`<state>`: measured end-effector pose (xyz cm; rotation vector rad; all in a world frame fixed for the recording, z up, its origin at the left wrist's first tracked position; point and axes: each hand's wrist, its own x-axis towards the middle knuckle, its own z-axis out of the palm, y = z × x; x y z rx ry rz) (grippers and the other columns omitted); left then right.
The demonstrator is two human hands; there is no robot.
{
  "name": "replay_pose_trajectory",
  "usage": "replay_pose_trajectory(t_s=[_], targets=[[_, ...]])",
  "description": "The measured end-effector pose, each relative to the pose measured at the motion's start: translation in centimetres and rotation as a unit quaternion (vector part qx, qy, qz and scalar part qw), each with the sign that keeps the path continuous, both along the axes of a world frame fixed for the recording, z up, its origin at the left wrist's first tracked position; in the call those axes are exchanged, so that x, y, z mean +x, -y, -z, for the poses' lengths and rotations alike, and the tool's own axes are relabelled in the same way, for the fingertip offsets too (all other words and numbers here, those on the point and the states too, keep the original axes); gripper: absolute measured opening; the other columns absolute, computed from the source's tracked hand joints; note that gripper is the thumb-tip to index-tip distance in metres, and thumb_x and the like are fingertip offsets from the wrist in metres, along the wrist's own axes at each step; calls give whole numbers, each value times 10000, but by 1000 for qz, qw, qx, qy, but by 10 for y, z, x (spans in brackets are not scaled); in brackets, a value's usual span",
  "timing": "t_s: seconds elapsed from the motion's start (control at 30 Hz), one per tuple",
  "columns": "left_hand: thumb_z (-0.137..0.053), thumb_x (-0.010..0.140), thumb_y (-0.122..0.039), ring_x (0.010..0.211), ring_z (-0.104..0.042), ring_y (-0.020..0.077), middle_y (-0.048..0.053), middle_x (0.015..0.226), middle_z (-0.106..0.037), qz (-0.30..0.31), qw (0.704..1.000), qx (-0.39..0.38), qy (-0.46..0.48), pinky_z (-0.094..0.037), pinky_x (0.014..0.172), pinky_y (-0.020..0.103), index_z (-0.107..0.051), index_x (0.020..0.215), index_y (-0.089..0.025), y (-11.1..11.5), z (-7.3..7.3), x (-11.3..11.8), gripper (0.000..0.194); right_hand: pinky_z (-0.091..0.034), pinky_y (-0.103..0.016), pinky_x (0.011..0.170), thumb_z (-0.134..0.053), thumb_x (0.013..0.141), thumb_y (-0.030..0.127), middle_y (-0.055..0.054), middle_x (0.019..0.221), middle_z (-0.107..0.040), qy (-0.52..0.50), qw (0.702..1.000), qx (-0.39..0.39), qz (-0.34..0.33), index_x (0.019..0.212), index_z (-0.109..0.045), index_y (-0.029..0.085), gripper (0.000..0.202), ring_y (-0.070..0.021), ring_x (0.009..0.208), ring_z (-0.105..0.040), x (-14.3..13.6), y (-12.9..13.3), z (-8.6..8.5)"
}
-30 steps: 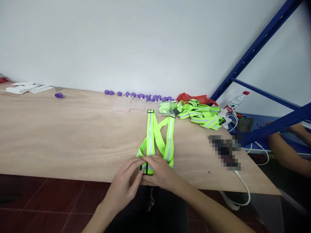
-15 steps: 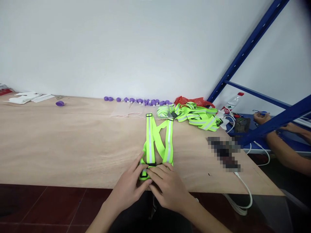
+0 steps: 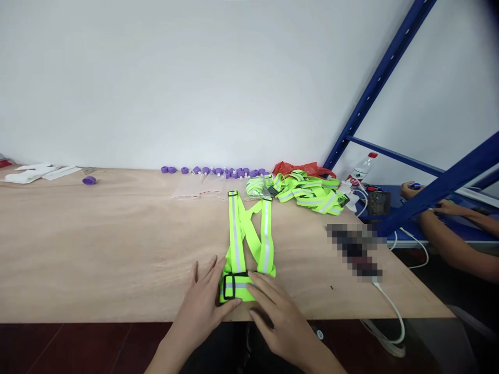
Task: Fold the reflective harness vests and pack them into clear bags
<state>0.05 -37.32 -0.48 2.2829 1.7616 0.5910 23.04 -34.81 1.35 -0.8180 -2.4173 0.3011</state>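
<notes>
A neon-green strap harness [image 3: 266,236] with silver stripes lies flat on the wooden table [image 3: 117,249], its two upright straps crossed by a band behind. Its folded lower band has a black buckle [image 3: 229,286] at the left. My left hand [image 3: 205,293] rests at the band's left edge with fingers apart, thumb touching below the buckle. On the band's right part lie the fingers of my right hand [image 3: 273,306], spread, with the thumb apart.
Behind are a pile of green straps [image 3: 315,193], a red bag [image 3: 300,168], purple rolls [image 3: 234,172] and clear bags [image 3: 189,188]. A pixelated object [image 3: 354,252] with a white cable lies right, near a blue frame [image 3: 374,88]. Another person's arms [image 3: 448,239] show beyond.
Both hands have loosened and moved apart, uncovering the lower band and buckle. The band now lies flatter. The whole view has shifted slightly.
</notes>
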Motion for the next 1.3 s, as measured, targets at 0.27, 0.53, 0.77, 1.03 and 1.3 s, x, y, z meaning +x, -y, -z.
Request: replay_pose_trajectory(t_s=[0.27, 0.53, 0.77, 1.03, 1.3], targets=[[-494, 1013, -354, 1510, -249, 281, 153, 1646, -230, 31, 995, 80, -58, -328, 1181, 527, -64, 1605, -241, 1, -6, 0, 741, -542, -427, 1059, -444, 936, 45, -129, 1266, -701, 11, 998, 55, -22, 1308, -619, 153, 425, -242, 1230, -638, 10, -12, 7], [-474, 1014, -305, 1494, -286, 288, 130, 1607, -339, 55, 989, 109, -82, -417, 1143, 477, -174, 1595, -191, 8, 2, 5, 663, -466, -470, 1126, -462, 939, 45, -115, 1253, -711, 23, 997, 71, -22, 1267, -639, 125, 382, -235, 1224, -642, 9, -12, 5], [-578, 955, -397, 1450, -370, 355, 171, 1634, -256, 39, 993, 91, -67, -460, 1096, 515, -352, 1528, -217, -1, -3, -2, 642, -450, -441, 1143, -470, 946, 48, -115, 1267, -705, 29, 996, 82, -26, 1288, -630, 128, 386, -207, 1247, -625, 12, -13, 9], [-528, 962, -553, 1402, -456, 323, 166, 1503, -495, 41, 991, 100, -84, -368, 1147, 566, -120, 1596, -186, -4, 13, -11, 838, -471, -458, 1123, -482, 943, 49, -118, 1276, -698, 19, 997, 74, -31, 1355, -588, 153, 438, -218, 1248, -625, 14, -15, 14], [-447, 1027, -446, 1482, -321, 298, 122, 1594, -364, 84, 988, 59, -111, -388, 1130, 550, -144, 1602, -254, -2, -2, -5, 678, -434, -443, 1154, -495, 936, 56, -103, 1339, -661, 8, 999, 19, -28, 1409, -542, 191, 494, -209, 1303, -579, 17, -12, 15]])
